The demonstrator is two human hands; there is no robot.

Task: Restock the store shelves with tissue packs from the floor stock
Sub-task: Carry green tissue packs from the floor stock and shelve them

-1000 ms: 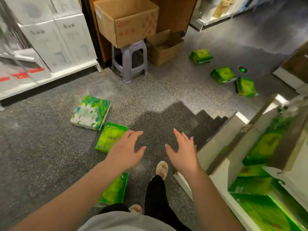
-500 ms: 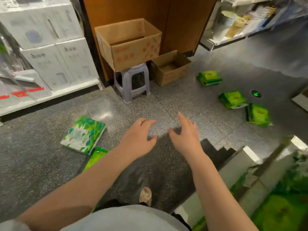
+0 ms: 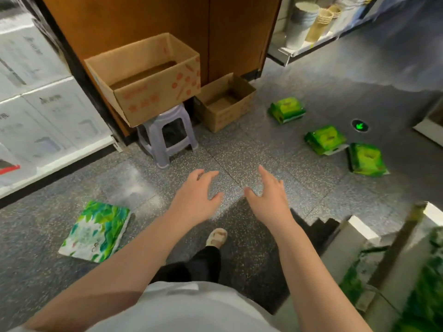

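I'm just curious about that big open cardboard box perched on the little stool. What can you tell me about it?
The cardboard box is plain brown corrugated card with faded orange-red print on its two visible sides. Its top is open and no contents show inside. It sits tilted on a pale purple plastic stool, overhanging it on every visible side, with its back close to the brown wooden panel. Neither hand touches it.
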